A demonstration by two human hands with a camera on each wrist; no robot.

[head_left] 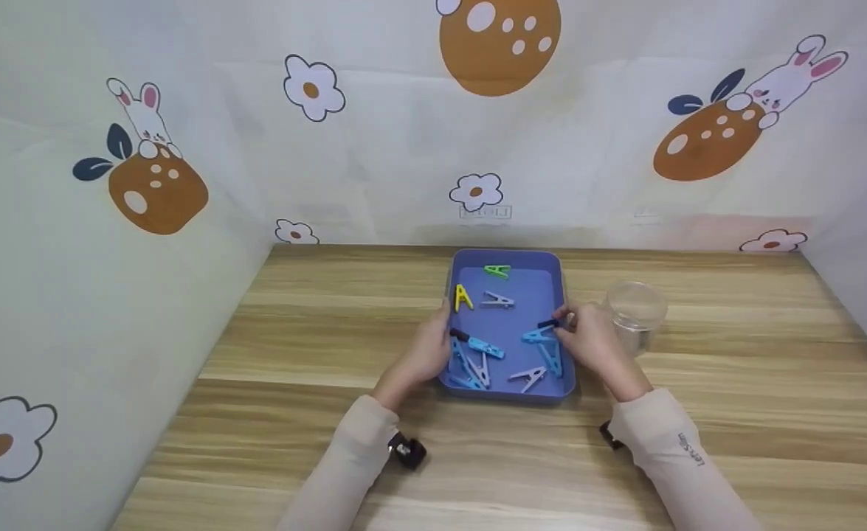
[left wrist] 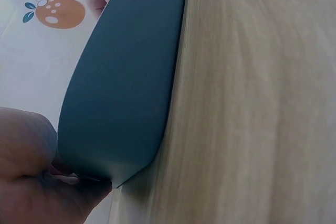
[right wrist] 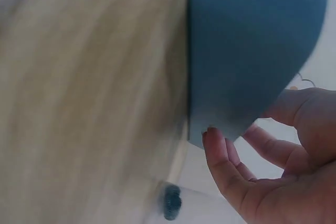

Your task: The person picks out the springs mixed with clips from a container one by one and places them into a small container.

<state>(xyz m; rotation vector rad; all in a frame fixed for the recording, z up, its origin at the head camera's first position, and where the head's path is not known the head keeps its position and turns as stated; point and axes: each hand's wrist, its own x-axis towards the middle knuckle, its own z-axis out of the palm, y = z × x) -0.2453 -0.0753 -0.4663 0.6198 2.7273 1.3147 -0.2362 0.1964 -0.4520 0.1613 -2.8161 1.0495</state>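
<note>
A blue-purple plastic tray (head_left: 507,394) lies on the table, holding several clothespins. My left hand (head_left: 429,343) grips its left wall; in the left wrist view the hand (left wrist: 37,182) meets the wall's lower end. My right hand (head_left: 592,341) holds the opposite wall, and in the right wrist view curled fingers (right wrist: 223,169) touch its outer face. Near the right fingertips lie a blue clothespin (head_left: 538,336) and a small black piece (head_left: 548,323). Another black piece (head_left: 460,334) sits by the left hand, against a blue clothespin (head_left: 486,347). What the black pieces are is unclear.
A clear round container (head_left: 636,313) stands right of the tray, close to my right hand. Further back in the tray are green (head_left: 497,271), yellow (head_left: 463,297) and grey clothespins (head_left: 498,299). A patterned sheet (head_left: 389,147) rises behind the wooden table (head_left: 315,332).
</note>
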